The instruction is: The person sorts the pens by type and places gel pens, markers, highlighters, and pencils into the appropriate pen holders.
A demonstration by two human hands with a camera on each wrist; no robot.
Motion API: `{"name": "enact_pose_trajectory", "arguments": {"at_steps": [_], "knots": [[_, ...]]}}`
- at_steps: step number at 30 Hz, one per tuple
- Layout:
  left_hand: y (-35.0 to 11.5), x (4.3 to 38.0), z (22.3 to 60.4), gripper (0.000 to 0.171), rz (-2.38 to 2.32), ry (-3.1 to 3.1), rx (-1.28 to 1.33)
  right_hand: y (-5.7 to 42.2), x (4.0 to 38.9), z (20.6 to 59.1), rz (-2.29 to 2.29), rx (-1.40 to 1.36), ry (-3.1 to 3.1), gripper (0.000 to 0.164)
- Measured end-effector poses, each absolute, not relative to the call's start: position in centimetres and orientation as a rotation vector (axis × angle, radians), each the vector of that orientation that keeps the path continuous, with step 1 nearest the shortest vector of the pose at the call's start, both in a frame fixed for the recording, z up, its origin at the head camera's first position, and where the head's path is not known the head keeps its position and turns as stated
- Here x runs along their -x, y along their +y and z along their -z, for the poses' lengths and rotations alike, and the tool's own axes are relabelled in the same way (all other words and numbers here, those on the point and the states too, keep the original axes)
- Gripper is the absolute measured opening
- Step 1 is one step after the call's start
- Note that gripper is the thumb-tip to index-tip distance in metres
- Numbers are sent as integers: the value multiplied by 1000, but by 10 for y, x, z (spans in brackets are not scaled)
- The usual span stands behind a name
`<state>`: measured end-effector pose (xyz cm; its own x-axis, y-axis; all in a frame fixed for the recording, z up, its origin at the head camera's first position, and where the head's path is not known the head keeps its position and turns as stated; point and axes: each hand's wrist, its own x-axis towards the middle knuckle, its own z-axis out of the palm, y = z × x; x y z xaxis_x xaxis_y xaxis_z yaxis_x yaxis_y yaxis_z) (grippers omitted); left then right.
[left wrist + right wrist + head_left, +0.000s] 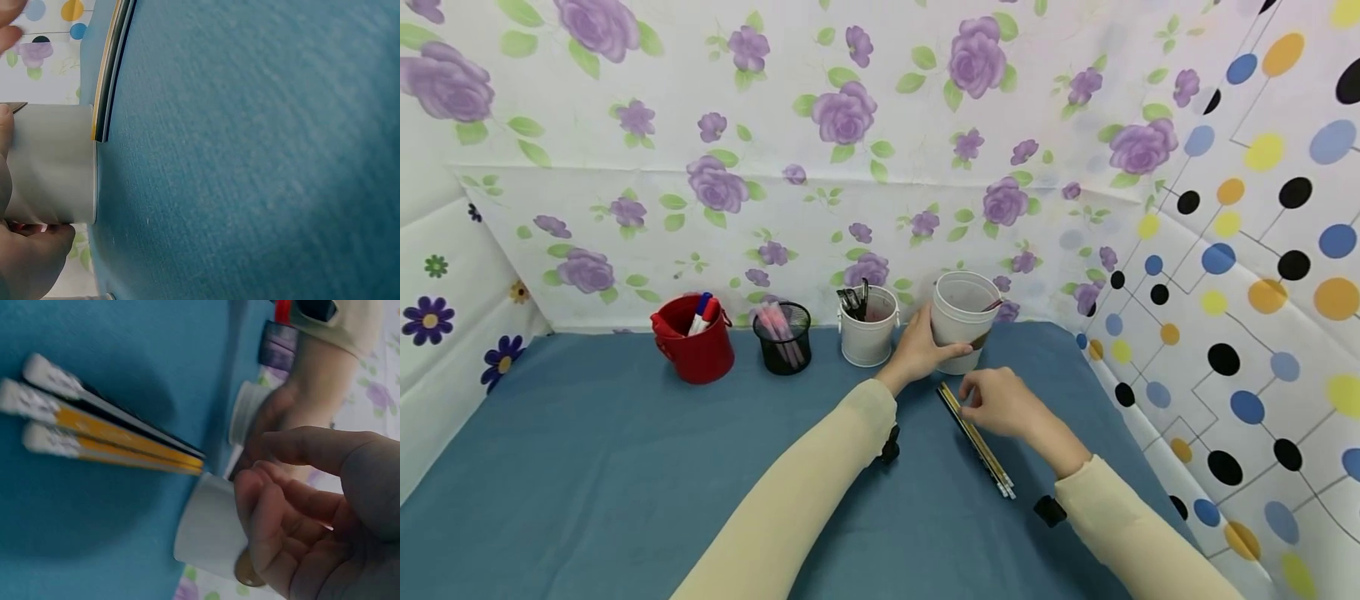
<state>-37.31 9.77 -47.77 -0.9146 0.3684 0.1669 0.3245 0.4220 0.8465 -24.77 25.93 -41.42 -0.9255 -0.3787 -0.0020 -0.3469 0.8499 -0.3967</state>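
My left hand grips a tall white bucket-shaped cup at the back right, fingers round its left side and thumb across the front. A brown patch marks the cup's side, and the tip of a thin reddish-brown item shows at its rim. Just in front of the cup, yellow and black pencils lie side by side on the cloth, white erasers towards me. Over their far end hovers my right hand, with loosely bent fingers and nothing visible between them.
Left of the cup stand a smaller white pail with dark-handled items, a black mesh holder with pink pens, and a red pail with markers. All are on a blue cloth. Patterned sheets close off the back and sides.
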Motion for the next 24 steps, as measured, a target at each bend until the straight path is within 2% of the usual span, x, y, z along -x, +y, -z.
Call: {"name": "enact_pose_trajectory", "arguments": {"at_steps": [15,24], "knots": [[96,367,475,104,-1573,2600,-642,248,245,442,441,456,2934,7],[93,366,474,103,-1587,2580,-629,237,241,448,332,463,2914,26]]}}
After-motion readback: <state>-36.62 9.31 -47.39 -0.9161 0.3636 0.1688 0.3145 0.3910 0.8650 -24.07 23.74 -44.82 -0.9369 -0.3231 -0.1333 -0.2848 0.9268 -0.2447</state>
